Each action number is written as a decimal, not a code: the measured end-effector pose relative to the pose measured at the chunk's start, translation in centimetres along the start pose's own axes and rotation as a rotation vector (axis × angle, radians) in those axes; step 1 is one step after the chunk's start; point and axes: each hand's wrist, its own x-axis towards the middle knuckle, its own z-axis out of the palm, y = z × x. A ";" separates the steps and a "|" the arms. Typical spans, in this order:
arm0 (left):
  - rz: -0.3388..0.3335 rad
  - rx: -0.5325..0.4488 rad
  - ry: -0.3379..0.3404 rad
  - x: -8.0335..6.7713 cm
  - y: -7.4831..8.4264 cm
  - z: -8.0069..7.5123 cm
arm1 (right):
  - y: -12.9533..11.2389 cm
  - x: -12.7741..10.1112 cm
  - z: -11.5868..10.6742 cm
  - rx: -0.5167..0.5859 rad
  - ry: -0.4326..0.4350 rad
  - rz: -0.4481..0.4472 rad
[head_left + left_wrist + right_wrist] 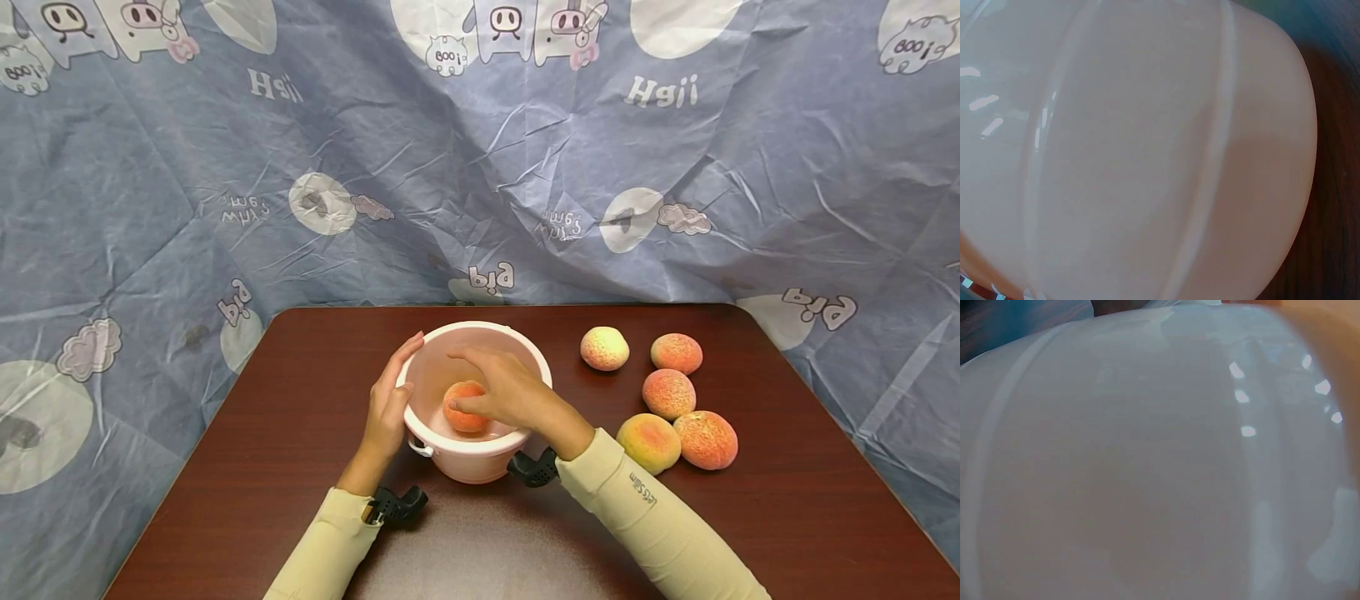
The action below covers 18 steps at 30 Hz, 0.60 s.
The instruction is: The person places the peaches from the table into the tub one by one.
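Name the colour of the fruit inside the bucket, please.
The fruit is reddish orange, clearest in the head view.

Here's the pale pink plastic bucket [472, 463], glossy and ribbed, standing upright on the dark wooden table [300, 400], round mouth facing up. And low inside it, there's a single orange-red peach [465, 423], round and partly covered from view.

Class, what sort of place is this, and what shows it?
Probably a staged tabletop recording setup: a wrinkled cartoon-print sheet behind the brown table, and black wrist-worn devices, suggest it.
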 end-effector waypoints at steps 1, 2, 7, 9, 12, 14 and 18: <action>0.000 -0.001 0.000 0.0 0.0 0.0 | 0.0 0.0 0.0 -0.007 0.000 0.000; -0.001 -0.002 0.000 0.0 0.0 0.0 | 0.0 0.0 0.0 -0.014 0.000 0.002; -0.002 0.001 0.003 0.0 -0.2 0.0 | -0.1 0.0 -0.1 -0.011 0.001 0.020; 0.000 0.002 0.006 0.1 -0.1 0.0 | -0.1 0.0 0.0 -0.010 0.006 0.018; 0.006 0.007 0.007 0.1 -0.1 0.0 | -0.1 0.0 -0.1 -0.016 0.005 0.013; 0.008 0.006 0.007 0.0 0.0 0.0 | -0.1 0.0 0.0 -0.021 0.002 0.011; 0.011 0.006 0.005 0.0 -0.1 0.0 | 0.0 0.1 0.0 -0.023 -0.003 0.007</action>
